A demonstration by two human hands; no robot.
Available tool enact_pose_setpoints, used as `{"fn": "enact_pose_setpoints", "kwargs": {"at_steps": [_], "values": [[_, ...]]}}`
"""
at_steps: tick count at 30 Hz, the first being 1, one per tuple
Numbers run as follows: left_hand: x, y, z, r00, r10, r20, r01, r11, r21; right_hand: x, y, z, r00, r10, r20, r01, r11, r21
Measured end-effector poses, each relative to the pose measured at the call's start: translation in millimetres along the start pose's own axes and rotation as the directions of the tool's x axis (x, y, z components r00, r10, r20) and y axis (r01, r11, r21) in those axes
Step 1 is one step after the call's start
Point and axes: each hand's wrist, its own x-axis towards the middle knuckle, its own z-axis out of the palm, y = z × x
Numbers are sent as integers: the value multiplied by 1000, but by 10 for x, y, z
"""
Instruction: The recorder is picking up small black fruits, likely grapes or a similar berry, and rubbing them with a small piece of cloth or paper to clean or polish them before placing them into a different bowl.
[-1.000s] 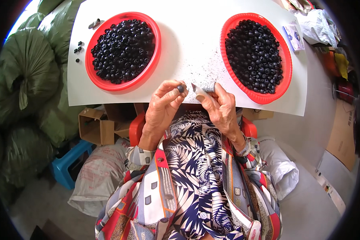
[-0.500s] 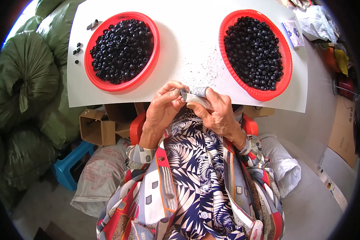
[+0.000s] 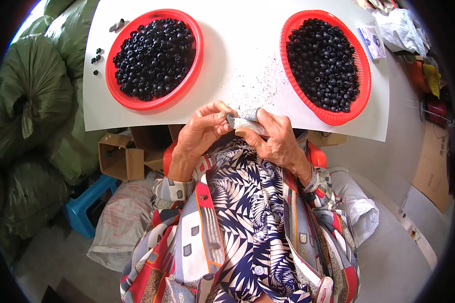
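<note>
At the lower middle of the frame, the left hand [image 3: 201, 132] and the right hand [image 3: 274, 141] met at the near edge of the white tabletop [image 3: 242, 55], both pinching a small grey piece [image 3: 245, 123] between thumb and fingertips; what it was made of I could not tell. A round red plastic basket of small black rings [image 3: 154, 58] sat at the upper left, a second red basket of black rings [image 3: 325, 64] at the upper right. Green sacks [image 3: 33, 96] were piled at the left edge.
</note>
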Motion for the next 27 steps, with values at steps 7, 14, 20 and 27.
{"fn": "enact_pose_setpoints", "kwargs": {"at_steps": [7, 14, 20, 27], "values": [[-53, 94, -58, 997, -78, -22, 79, 997, 26, 10, 41, 39, 999, -18, 41, 16, 999, 51], [-124, 201, -173, 999, -49, -18, 50, 994, 93, 18, -15, 223, 996, 89, 13, -89, 992, 87], [-137, 140, -228, 994, -78, 74, 76, 997, 21, 16, 31, 232, 999, -34, -34, 30, 996, -88], [-202, 57, 71, 997, -13, 70, 12, 1000, 13, 100, 198, 186, 930, 331, -158, -311, 940, 139]]}}
